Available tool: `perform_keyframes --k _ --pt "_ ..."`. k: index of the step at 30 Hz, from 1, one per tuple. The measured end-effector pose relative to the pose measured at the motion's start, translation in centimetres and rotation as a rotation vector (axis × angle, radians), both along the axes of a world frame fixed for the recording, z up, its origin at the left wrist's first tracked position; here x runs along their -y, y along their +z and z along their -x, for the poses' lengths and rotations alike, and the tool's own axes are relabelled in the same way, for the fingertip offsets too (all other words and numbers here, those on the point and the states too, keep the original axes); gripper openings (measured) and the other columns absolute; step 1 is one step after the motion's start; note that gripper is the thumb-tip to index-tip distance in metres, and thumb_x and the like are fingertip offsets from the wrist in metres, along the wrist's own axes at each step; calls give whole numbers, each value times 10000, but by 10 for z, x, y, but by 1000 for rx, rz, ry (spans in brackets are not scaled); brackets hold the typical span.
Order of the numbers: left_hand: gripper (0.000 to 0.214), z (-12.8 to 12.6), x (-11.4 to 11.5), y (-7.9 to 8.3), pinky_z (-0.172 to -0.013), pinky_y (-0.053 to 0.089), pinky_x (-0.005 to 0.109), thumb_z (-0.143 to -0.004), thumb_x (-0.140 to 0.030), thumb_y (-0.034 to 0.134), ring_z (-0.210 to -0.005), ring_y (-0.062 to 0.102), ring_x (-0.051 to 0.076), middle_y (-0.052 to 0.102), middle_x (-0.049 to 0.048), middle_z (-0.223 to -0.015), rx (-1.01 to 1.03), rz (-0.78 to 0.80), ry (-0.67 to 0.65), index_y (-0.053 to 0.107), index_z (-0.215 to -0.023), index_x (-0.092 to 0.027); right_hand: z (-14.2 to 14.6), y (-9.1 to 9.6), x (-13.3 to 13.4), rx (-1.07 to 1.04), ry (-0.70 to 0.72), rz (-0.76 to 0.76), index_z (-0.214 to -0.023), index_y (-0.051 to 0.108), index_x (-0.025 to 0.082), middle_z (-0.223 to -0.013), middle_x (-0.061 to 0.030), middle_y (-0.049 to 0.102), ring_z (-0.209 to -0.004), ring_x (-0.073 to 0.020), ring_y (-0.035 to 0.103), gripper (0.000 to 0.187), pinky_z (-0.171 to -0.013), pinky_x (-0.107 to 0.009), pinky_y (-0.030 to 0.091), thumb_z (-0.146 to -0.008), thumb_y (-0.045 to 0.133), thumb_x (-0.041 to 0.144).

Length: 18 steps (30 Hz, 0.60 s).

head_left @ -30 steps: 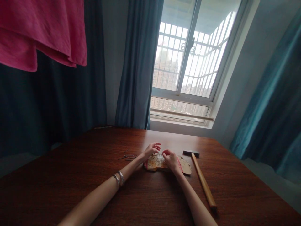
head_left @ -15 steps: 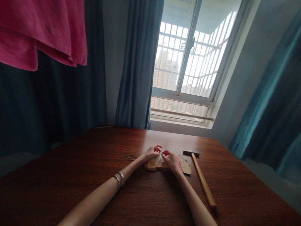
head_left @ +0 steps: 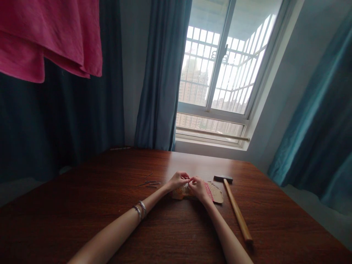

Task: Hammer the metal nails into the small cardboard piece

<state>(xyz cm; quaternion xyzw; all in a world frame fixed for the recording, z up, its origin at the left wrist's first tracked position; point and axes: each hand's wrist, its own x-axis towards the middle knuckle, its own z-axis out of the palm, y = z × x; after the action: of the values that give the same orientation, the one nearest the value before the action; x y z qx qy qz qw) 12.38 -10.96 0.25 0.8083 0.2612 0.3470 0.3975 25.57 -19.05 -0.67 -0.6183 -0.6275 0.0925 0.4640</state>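
Observation:
Over a flat insole-like piece (head_left: 218, 194), tan with pink and brown dots and small dark marks along its far edge, my two hands meet at the fingertips. My left hand (head_left: 179, 180), with bracelets near its wrist, is closed in a pinch above the left part of the piece. Closed as well, my right hand (head_left: 198, 187) covers its middle. Whatever lies between the fingers is too small and hidden to name. Left of my left hand, several thin dark nails (head_left: 150, 182) lie on the table.
A hammer (head_left: 238, 212) with a wooden handle and black head lies right of the piece on the brown wooden table (head_left: 82, 220). Beyond the table are a window (head_left: 217, 73) and blue curtains (head_left: 162, 80). Pink cloth (head_left: 55, 36) hangs at upper left.
The fingers of my left hand have curled in, and both hands have come together at the fingertips. The hammer and nails lie as before.

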Motion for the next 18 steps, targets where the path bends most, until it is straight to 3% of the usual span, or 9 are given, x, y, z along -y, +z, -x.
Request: perform_keyframes --k 4,8,9,11,14,18 --pt "253 1 3 3 -621 427 230 -660 -341 601 -681 574 148 653 34 -714 -7 -2 6 667 -770 -122 -3 19 5 18 10 19 -767 658 188 -780 -18 631 -673 -137 578 143 -634 -240 443 -675 552 212" --pt "232 3 5 5 -571 401 211 -665 -311 585 -645 558 136 640 32 -675 -9 14 21 667 -765 -118 -38 57 31 49 -27 23 -893 648 174 -890 -61 642 -732 -163 593 237 -685 -270 445 -703 532 255" --pt "230 3 6 5 -562 394 208 -664 -307 584 -641 556 135 637 32 -668 -14 19 28 667 -766 -118 -51 65 44 61 -69 24 -919 639 164 -910 -77 640 -742 -174 595 257 -703 -284 441 -716 516 264" --pt "227 4 8 6 -559 389 205 -662 -303 581 -642 553 134 631 28 -657 -24 28 43 667 -766 -120 -74 71 79 139 -319 56 -958 622 163 -912 -96 639 -770 -198 601 290 -700 -294 439 -740 478 288" --pt "230 4 9 7 -565 392 206 -661 -304 576 -652 554 135 627 24 -659 -20 50 47 661 -768 -119 -95 56 136 274 -670 203 -1006 600 151 -892 -140 626 -800 -245 602 347 -690 -331 437 -787 404 336" --pt "237 4 10 6 -559 386 203 -657 -314 578 -637 549 128 624 21 -655 -10 77 32 657 -763 -118 -89 16 184 435 -821 389 -1101 532 109 -873 -177 598 -763 -282 604 510 -647 -365 448 -813 346 486"
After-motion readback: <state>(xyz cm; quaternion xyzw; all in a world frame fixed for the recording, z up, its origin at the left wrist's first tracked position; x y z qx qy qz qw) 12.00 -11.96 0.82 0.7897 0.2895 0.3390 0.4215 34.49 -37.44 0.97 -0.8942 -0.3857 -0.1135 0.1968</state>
